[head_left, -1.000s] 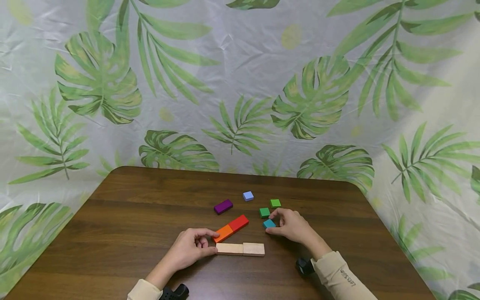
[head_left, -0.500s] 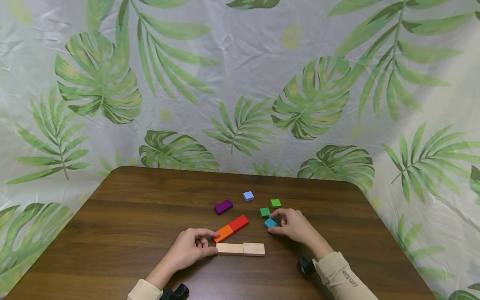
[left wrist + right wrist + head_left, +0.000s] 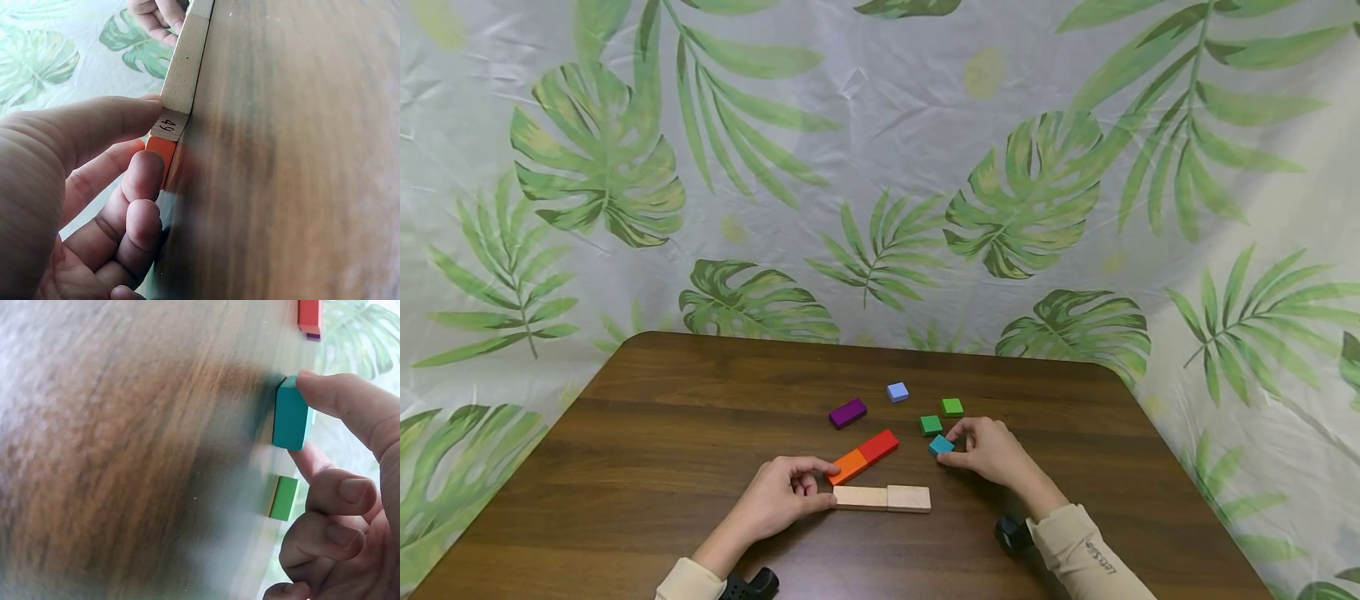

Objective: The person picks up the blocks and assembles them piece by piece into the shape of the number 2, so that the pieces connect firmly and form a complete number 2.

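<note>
My left hand (image 3: 778, 498) has its thumb at the left end of a plain wooden block (image 3: 860, 497) and its index finger on the adjacent orange block (image 3: 847, 467). In the left wrist view, the number 49 marks the wooden block's end (image 3: 169, 125); the other fingers curl near the orange block (image 3: 160, 150). Between thumb and index finger, my right hand (image 3: 992, 454) pinches a small teal block (image 3: 941, 445) on the table, also seen in the right wrist view (image 3: 291, 415). A second plain block (image 3: 908, 498) and a red block (image 3: 878, 447) extend the two rows.
Behind the rows lie a purple block (image 3: 847, 413) and a light blue block (image 3: 897, 392). Two green blocks, one darker (image 3: 931, 425) and one lighter (image 3: 952, 407), lie just beyond my right hand. The brown table (image 3: 700, 400) ends at a leaf-patterned cloth (image 3: 880, 167).
The teal block has moved slightly right and away from me with my right hand; the right index finger has shifted a little right. The left hand stays in place.
</note>
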Tool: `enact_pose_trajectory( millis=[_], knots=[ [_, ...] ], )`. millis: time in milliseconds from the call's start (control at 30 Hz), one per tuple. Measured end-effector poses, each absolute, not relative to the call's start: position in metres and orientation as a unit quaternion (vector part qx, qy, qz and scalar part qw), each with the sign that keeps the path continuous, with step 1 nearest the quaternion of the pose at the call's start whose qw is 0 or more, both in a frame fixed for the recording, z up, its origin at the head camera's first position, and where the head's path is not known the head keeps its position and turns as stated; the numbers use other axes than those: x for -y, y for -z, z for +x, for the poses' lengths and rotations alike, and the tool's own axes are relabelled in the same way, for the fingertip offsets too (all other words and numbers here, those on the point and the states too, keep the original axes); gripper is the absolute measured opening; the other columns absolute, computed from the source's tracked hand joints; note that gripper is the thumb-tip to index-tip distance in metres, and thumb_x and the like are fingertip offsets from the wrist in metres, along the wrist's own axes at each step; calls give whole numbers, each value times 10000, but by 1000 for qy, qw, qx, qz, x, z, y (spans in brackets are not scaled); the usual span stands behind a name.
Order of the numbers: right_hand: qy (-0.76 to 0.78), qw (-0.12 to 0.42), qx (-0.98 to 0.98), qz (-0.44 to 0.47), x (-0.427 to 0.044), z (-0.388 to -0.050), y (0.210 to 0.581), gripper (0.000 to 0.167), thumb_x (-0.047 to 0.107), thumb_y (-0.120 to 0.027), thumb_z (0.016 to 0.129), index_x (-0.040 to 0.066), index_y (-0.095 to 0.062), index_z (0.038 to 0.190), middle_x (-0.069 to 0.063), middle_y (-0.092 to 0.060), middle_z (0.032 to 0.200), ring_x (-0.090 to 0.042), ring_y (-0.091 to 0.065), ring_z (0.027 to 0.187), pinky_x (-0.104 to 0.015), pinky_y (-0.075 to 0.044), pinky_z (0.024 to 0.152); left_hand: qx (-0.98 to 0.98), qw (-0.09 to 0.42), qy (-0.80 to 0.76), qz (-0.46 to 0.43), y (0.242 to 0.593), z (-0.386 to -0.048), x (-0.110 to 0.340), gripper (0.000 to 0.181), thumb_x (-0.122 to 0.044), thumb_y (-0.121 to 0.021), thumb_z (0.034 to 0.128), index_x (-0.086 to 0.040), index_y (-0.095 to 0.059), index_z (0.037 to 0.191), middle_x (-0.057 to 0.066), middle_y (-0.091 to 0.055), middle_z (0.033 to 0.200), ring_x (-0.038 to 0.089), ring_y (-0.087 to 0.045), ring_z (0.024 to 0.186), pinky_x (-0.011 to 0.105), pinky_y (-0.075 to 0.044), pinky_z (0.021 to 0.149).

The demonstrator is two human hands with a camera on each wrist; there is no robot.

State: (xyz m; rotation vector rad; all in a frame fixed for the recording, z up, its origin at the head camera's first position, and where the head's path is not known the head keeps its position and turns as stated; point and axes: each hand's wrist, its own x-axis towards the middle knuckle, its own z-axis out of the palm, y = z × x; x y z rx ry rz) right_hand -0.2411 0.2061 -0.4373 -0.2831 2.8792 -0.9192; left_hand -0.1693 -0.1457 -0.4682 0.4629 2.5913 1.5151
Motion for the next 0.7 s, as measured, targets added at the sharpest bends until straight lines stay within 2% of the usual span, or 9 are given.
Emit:
enact_pose_trajectory(
  millis=[233, 700],
  knots=[
    [306, 38, -947, -95, -205, -244, 438, 219, 287, -897, 869, 134, -802, 993, 30, -493, 589, -116, -434, 533, -247, -341, 528, -851, 52, -501, 152, 468, -170, 146, 302, -222, -899, 872, -164, -822, 1158, -75, -613, 722, 1, -446, 592, 192, -381, 571],
    [309, 17, -945, -107, -192, -251, 430, 292, 319, -881, 881, 98, -818, 1062, 38, -468, 602, -104, -400, 544, -249, -340, 547, -851, 53, -500, 151, 470, -171, 146, 296, -218, -897, 875, -165, -821, 1157, -68, -612, 724, 3, -444, 592, 194, -379, 567]
  ],
)
